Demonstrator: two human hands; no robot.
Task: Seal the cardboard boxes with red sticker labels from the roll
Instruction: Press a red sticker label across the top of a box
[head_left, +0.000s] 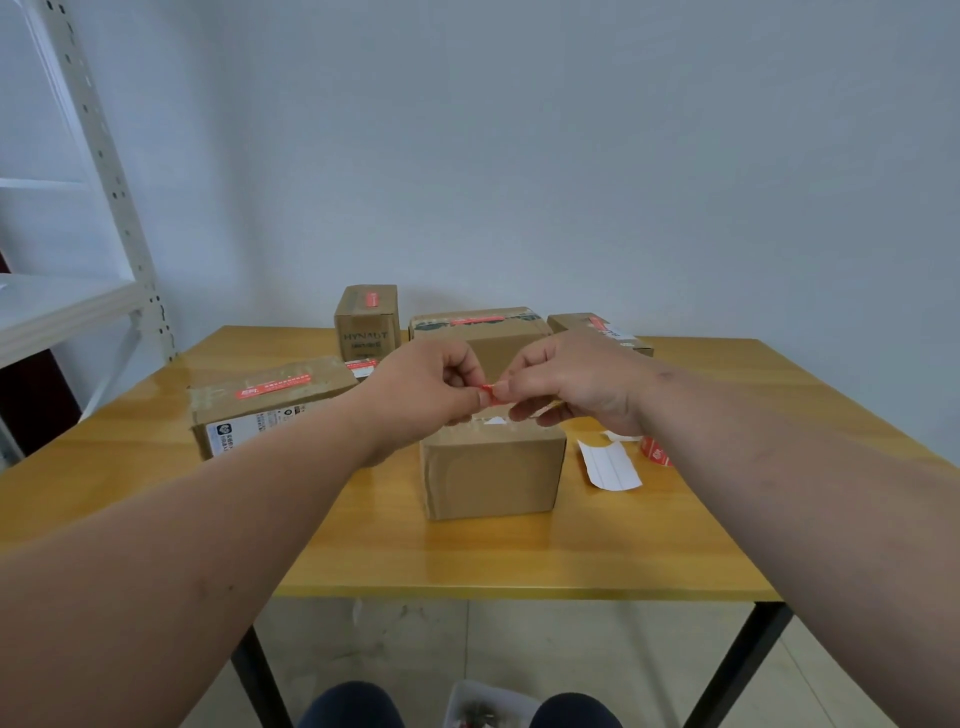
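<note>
Both my hands meet just above a small plain cardboard box (491, 475) in the middle of the wooden table (467, 561). My left hand (426, 387) and my right hand (571, 384) pinch a small red sticker label (491, 392) between their fingertips. The box top is mostly hidden by my hands; a bit of white shows on it. The red sticker roll (655, 453) lies to the right, partly hidden behind my right forearm.
Other cardboard boxes carry red labels: a flat one at left (270, 402), an upright one (367, 322), a wide one (483, 332) and one at back right (597, 327). White backing paper (610, 467) lies right of the box. A white metal shelf (78, 291) stands at left.
</note>
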